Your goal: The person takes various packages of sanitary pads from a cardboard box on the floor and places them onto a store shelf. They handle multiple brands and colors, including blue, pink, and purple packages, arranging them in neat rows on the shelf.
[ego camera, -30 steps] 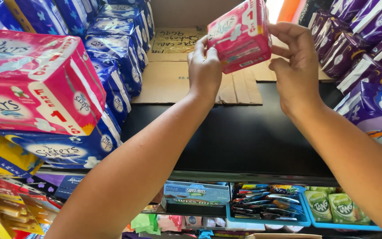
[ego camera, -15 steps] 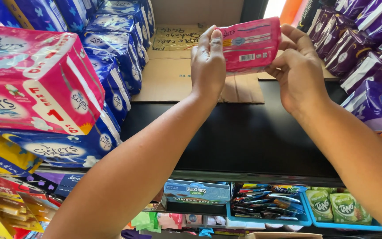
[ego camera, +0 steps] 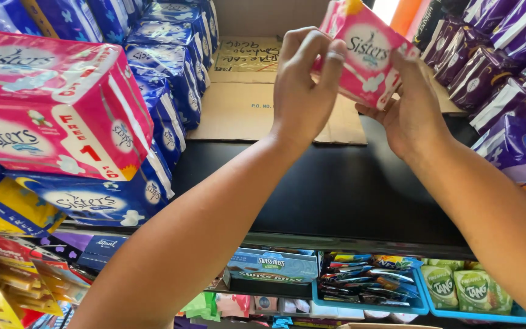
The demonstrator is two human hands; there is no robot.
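Head view: both hands raised over the black shelf (ego camera: 336,189), working one small pink pack (ego camera: 369,52) between them. Left hand (ego camera: 302,91) curls its fingers over the pack's left edge, pinching it; right hand (ego camera: 409,109) clamps the lower right corner from below and behind, thumb side hidden by the pack.

Change over the last second: the pack has been turned. Half a second ago its flat back panel with the barcode faced the camera; now the printed front shows, tilted, one corner pointing up toward the far wall. It sits at about the same height, still above the flattened cardboard sheet (ego camera: 245,109) lining the far part of the shelf, touching neither cardboard nor shelf.

Judgement: the pack is being rotated in hand, not yet set down.

Left side: a large pink pack (ego camera: 50,109) on a stack of blue packs (ego camera: 165,67). Right side: a row of purple packs (ego camera: 506,55). Lower shelf, near: a blue tray of sachets (ego camera: 366,286) and green drink-mix packets (ego camera: 467,289).
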